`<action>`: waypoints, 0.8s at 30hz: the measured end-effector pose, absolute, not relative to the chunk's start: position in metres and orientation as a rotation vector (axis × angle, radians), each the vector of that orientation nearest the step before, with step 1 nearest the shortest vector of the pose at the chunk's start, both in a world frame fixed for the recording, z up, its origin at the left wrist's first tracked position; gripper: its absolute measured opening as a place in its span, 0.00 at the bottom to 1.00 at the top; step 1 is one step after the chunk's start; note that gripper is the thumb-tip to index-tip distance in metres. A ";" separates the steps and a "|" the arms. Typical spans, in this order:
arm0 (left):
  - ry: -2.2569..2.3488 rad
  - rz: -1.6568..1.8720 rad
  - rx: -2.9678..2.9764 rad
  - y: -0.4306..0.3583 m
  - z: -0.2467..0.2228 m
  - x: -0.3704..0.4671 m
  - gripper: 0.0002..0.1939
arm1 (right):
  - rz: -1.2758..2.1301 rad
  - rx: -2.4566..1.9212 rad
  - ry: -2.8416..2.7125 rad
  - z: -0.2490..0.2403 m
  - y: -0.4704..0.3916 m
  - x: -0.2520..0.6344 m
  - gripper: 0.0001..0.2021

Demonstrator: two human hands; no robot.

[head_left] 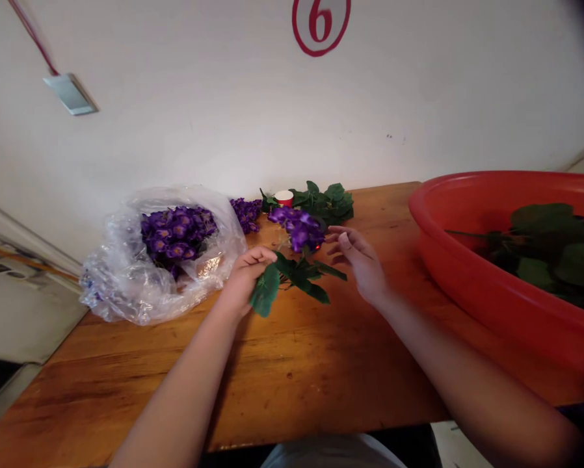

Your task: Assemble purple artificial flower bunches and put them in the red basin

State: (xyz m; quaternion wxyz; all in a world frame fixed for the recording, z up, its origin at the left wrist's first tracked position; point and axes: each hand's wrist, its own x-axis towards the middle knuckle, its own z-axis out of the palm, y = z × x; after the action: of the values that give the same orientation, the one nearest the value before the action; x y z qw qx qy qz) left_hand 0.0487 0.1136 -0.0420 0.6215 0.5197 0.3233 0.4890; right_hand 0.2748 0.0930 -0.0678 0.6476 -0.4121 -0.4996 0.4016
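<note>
My left hand [247,276] is closed on a stem of green artificial leaves [302,274], which fans out to the right above the table. A cluster of purple artificial flowers [302,229] shows just beyond these leaves; whether it is joined to them I cannot tell. Close to the right side of the blossoms, my right hand [359,261] has its fingers apart and holds nothing. More purple flowers [177,234] fill a clear plastic bag [140,305] to the left of my left hand.
A large red tub [448,273] with green leaves [555,244] in it occupies the right side of the wooden table [292,370]. Along the wall lie purple flowers [247,213], a small red-and-white round item [283,197] and a pile of green leaves [328,203].
</note>
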 end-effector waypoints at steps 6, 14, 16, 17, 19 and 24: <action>0.630 1.264 0.847 0.105 -0.024 0.048 0.12 | 1.234 -0.758 -1.315 -0.078 0.086 0.261 0.16; 0.611 1.320 0.967 0.098 -0.029 0.051 0.13 | 1.199 -0.686 -1.358 -0.077 0.071 0.251 0.24; 0.607 1.333 1.048 0.095 -0.029 0.051 0.10 | 1.105 -0.660 -1.366 -0.070 0.068 0.252 0.26; 0.607 1.335 1.087 0.093 -0.028 0.052 0.09 | 1.040 -0.659 -1.359 -0.066 0.066 0.253 0.26; 0.604 1.341 1.155 0.089 -0.024 0.052 0.08 | 0.900 -0.678 -1.309 -0.057 0.063 0.255 0.24; 0.633 1.294 1.303 0.078 -0.013 0.053 0.09 | 0.653 -0.741 -1.269 -0.043 0.054 0.262 0.16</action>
State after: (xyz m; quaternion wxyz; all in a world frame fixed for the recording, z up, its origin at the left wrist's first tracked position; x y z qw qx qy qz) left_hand 0.0532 0.0783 -0.0130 0.5643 0.5540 0.2689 0.5499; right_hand 0.2618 0.0544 -0.0433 0.6937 -0.3319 -0.5684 0.2926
